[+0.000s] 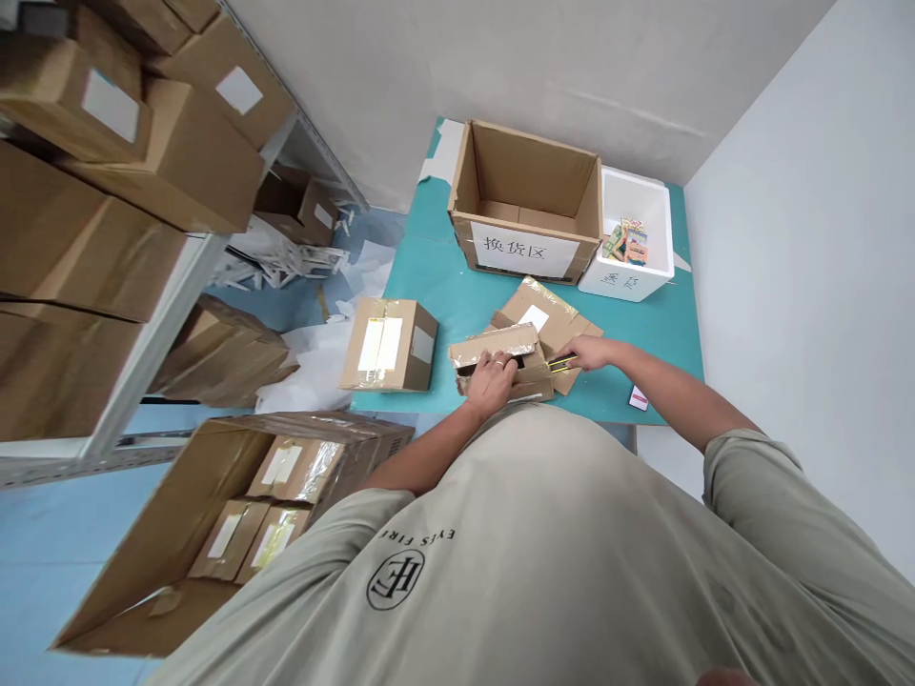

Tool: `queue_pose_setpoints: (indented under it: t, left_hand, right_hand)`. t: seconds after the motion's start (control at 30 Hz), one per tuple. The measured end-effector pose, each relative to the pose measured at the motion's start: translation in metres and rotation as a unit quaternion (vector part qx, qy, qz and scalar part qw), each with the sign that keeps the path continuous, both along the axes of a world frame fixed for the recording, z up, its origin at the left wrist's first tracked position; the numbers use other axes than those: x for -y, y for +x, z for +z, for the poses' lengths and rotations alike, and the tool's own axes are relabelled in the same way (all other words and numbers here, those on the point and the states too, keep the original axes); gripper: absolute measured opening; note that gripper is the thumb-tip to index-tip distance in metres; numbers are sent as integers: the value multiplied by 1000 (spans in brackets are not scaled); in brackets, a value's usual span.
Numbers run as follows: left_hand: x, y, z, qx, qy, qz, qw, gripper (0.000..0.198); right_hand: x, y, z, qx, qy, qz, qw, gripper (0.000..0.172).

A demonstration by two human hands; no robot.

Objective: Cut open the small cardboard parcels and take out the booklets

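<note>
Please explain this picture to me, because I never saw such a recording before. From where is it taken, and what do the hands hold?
A camera worn on a person's head took this picture, so you look down past their chest. There is no machine: these are the person's own bare hands. The right hand holds what looks like a black and yellow utility knife. The left hand lies on a torn cardboard parcel. On the teal table are an open cardboard box, a white foam box with small colourful packets, and a taped parcel. Metal shelving with cartons stands at the left of the view.
</note>
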State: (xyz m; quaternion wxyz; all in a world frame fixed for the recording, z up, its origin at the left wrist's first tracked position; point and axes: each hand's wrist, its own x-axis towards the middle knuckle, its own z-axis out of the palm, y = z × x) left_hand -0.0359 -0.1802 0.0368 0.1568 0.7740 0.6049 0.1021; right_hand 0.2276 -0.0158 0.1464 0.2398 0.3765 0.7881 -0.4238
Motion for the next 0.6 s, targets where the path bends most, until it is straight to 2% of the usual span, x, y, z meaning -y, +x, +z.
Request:
queue_pose_setpoints:
  t: [0.1,0.17,0.23,0.3,0.37,0.43,0.5,0.6]
  left_hand:
    - [-3,-10,8,-4,1,14,1000,17]
    - [-1,-15,13,-13,-16,24,999,12]
    - [3,-17,16,-21,-40,31,999,18]
    - [9,-17,19,-28,-60,34,997,25]
    - [15,-16,20,-35,-76,37,996,27]
    - [20,-15,21,-35,-89,42,995,28]
    - [23,-15,22,-30,-97,46,994,28]
    - [27,-14,25,-34,-109,48,992,30]
  right_hand:
    - [1,23,-7,-34,-26,-70,997,42]
    - [1,53,-12,-76,-26,-156,985,43]
    - [3,86,-23,-124,-12,-261,957,47]
    - [13,114,-41,-158,-8,-381,911,49]
    - [31,132,-68,-178,4,-504,845,46]
    - [56,139,-99,-151,31,-609,778,42]
    - [83,139,-129,-95,67,-681,723,35]
    - [116,133,-165,-63,73,-700,708,35]
